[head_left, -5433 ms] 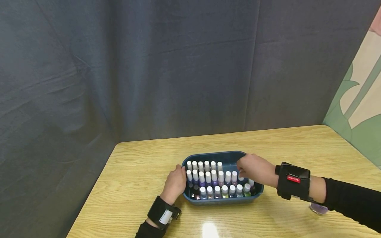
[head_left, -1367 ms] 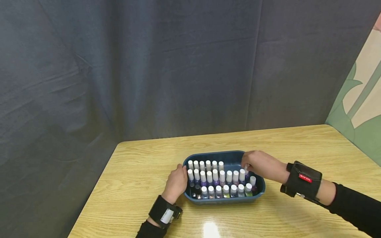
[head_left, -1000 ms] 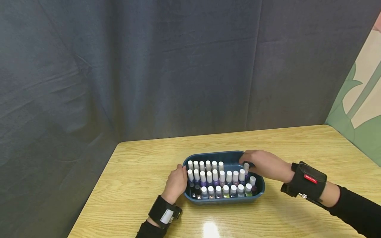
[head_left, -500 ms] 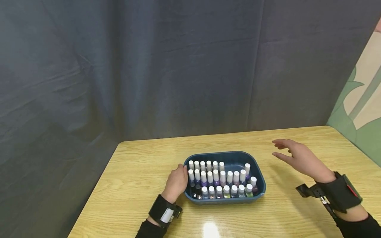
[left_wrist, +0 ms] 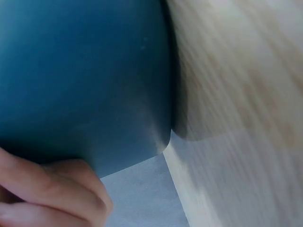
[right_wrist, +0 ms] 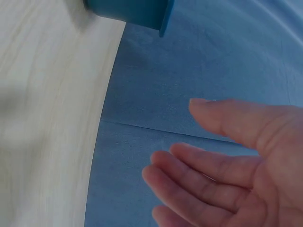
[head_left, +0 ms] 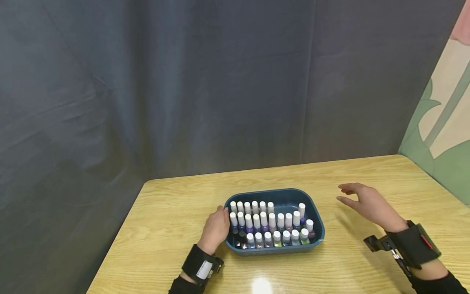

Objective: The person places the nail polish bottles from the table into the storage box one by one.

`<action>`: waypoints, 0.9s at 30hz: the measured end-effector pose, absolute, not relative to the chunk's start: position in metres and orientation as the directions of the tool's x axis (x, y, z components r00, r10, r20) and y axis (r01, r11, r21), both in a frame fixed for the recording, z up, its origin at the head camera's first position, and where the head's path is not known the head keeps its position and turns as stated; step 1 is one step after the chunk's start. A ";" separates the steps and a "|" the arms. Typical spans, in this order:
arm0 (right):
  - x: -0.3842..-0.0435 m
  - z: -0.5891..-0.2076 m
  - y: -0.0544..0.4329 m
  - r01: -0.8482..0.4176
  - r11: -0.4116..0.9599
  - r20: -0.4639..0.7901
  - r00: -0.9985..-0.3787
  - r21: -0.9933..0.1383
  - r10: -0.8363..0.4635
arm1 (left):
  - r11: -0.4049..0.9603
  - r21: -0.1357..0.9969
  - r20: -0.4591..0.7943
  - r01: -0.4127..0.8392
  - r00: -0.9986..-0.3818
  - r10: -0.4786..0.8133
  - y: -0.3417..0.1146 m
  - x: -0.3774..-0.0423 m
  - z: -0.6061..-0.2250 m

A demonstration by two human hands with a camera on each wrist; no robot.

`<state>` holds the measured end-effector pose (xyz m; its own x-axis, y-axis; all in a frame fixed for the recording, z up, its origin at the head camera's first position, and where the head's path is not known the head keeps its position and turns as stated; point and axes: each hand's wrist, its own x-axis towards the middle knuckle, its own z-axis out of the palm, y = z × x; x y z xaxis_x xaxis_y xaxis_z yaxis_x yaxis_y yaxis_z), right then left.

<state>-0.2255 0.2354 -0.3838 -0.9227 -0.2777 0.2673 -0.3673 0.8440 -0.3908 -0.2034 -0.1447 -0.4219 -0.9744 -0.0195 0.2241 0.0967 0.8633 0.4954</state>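
Observation:
A dark blue oblong plastic bin [head_left: 273,251] holds rows of small nail polish bottles [head_left: 263,220], mostly white-capped, with purple, pink, blue and green contents. Two dark-capped bottles [head_left: 242,239] stand at its front left. My left hand [head_left: 216,228] grips the bin's left end; in the left wrist view, curled fingers [left_wrist: 57,194] press close to the bin wall [left_wrist: 90,85]. Right of the bin, above the table, my right hand [head_left: 374,206] is held with thumb and fingers apart. The right wrist view shows nothing within that hand [right_wrist: 236,175].
The wooden table [head_left: 176,212] extends around the bin. A grey curtain [head_left: 227,90] hangs behind and to the left. Patterned fabric [head_left: 444,134] borders the right side. Bare floor of the bin [head_left: 288,200] shows at its back right.
My right hand has let go of a purple bottle at the middle row's right end and drawn away rightward. The purple bottle earlier on the table no longer shows there. The left hand stays.

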 end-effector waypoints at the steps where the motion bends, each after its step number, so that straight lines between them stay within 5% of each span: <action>1: -0.225 -0.384 0.234 -0.364 0.847 0.262 -0.924 -0.386 -0.278 | 0.865 0.493 0.221 0.094 -0.975 -0.021 -0.145 -0.203 -0.422; 8: -0.222 -0.388 0.228 -0.359 0.891 0.289 -0.916 -0.277 -0.279 | 0.875 0.484 0.117 0.009 -0.992 -0.054 -0.158 -0.202 -0.405; 14: -0.222 -0.396 0.221 -0.398 0.897 0.405 -0.865 -0.192 -0.297 | 0.919 0.395 0.262 -0.001 -0.958 -0.114 -0.175 -0.200 -0.391; 20: -0.223 -0.403 0.210 -0.367 0.905 0.322 -0.901 -0.213 -0.289 | 0.964 0.264 0.241 0.009 -0.969 -0.056 -0.179 -0.203 -0.396; 27: -0.223 -0.400 0.211 -0.322 0.920 0.261 -0.929 -0.224 -0.261 | 0.950 0.308 0.221 0.043 -0.975 -0.028 -0.178 -0.204 -0.396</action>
